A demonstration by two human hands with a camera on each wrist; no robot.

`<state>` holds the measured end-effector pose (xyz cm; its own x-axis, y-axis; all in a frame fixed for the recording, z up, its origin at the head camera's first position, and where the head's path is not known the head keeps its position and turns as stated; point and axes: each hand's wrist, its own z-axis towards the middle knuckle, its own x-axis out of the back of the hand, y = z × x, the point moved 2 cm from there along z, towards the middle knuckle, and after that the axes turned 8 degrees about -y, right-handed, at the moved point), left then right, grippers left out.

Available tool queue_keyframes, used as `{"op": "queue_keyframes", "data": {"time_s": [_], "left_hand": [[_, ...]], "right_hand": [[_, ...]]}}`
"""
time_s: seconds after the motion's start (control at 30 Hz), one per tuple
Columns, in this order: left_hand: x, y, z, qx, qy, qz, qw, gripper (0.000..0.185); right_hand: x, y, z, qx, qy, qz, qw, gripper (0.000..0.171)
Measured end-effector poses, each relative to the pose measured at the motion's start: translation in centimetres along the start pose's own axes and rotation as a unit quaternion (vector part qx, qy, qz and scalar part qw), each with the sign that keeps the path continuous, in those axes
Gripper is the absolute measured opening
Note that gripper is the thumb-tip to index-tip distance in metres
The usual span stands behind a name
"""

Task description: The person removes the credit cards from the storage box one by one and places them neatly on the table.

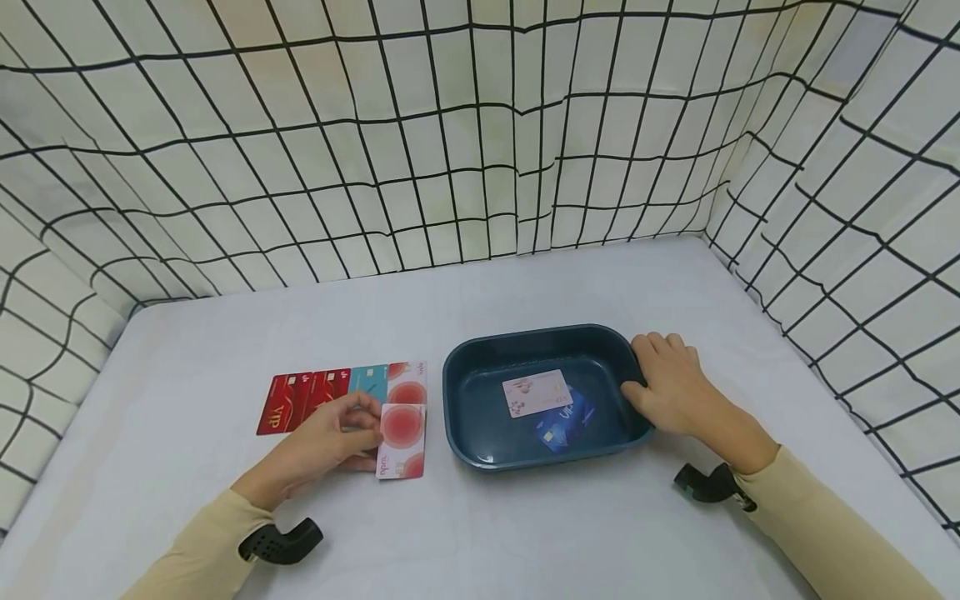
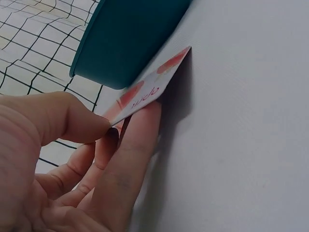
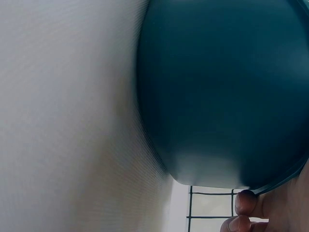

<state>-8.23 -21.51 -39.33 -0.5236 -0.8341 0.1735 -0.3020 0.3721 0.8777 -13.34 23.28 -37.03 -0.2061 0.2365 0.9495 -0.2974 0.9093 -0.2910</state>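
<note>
My left hand (image 1: 341,433) pinches a white card with red circles (image 1: 402,441) between thumb and fingers, lifting its edge off the white table (image 1: 525,533); the left wrist view shows the same card (image 2: 149,92) tilted above the cloth. Behind it lies a row of cards (image 1: 341,393): two red, one teal, one white with red circles. My right hand (image 1: 667,387) grips the right rim of a dark teal tray (image 1: 461,375), thumb inside. In the tray lie a pale pink card (image 1: 537,392) and a blue card (image 1: 564,421). The right wrist view shows the tray's outer wall (image 3: 227,92).
A white cloth with a black grid (image 1: 480,142) walls the table at the back and both sides. Bare tabletop lies in front of the tray and at the far left.
</note>
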Motion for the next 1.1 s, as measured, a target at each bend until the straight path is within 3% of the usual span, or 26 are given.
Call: {"op": "queue_keyframes", "data": {"time_s": [0.37, 1.1], "left_hand": [[-0.7, 0.5, -0.6, 0.014, 0.018, 0.069, 0.9973, 0.054], [-0.9, 0.6, -1.2, 0.025, 0.02, 0.098, 0.9947, 0.059]], "right_hand": [[0.1, 0.0, 0.0, 0.001, 0.0, 0.003, 1.0, 0.033], [0.0, 0.0, 0.0, 0.001, -0.004, 0.002, 1.0, 0.034]]}}
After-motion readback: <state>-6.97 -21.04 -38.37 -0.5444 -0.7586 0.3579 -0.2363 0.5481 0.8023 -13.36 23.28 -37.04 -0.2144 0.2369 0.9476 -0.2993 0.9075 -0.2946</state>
